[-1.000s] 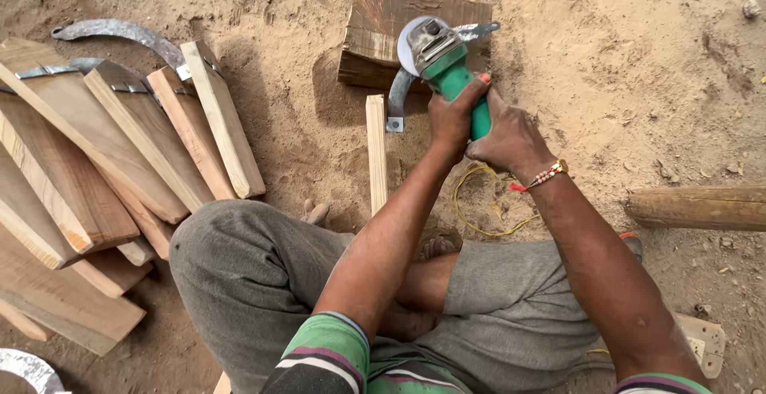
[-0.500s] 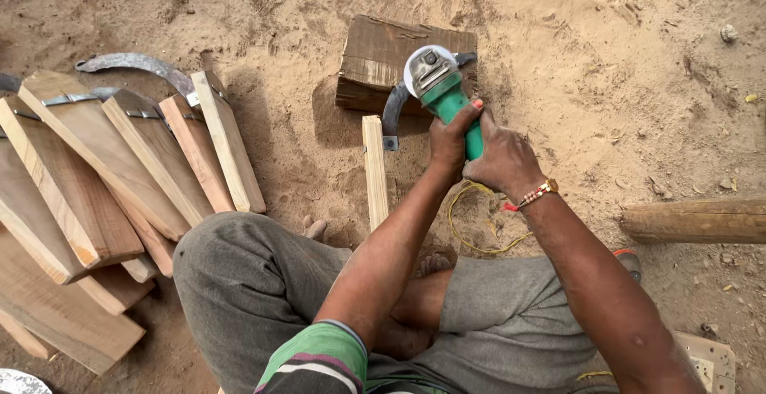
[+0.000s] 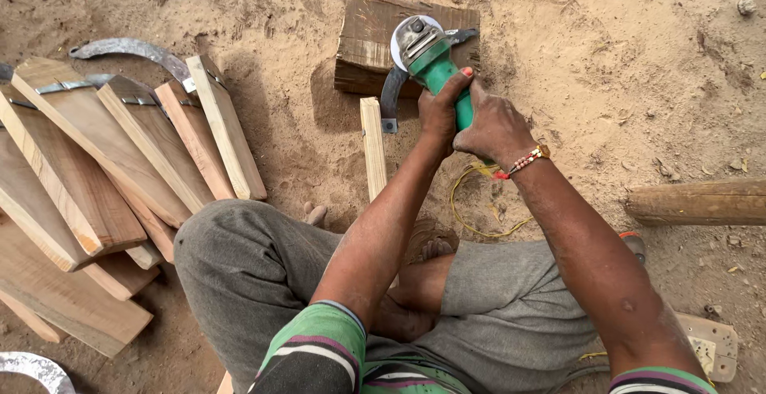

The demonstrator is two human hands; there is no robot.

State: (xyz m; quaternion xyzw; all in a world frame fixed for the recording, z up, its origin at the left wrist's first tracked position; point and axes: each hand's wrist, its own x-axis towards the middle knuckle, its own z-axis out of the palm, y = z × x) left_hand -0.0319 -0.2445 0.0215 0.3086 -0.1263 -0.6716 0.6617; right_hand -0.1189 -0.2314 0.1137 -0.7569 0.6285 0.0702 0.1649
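Note:
I sit cross-legged on sandy ground. Both hands grip a green angle grinder point(image 3: 432, 57). My left hand point(image 3: 439, 111) wraps the green body from the left, and my right hand point(image 3: 495, 127), with a beaded bracelet at the wrist, holds its rear. The grinder's disc rests on a curved metal sickle blade point(image 3: 390, 97) fixed to a wooden handle point(image 3: 373, 148) that lies toward my legs. The blade lies over the near edge of a dark wooden block point(image 3: 365, 43).
A pile of wooden-handled sickles point(image 3: 120, 163) leans at the left, with a curved blade point(image 3: 128, 48) at its top. A round wooden log point(image 3: 698, 202) lies at the right. A yellow cord point(image 3: 467, 202) loops on the sand by my knee.
The grinder and both hands have stayed on the blade over the block, shifting only slightly. The view has moved a little.

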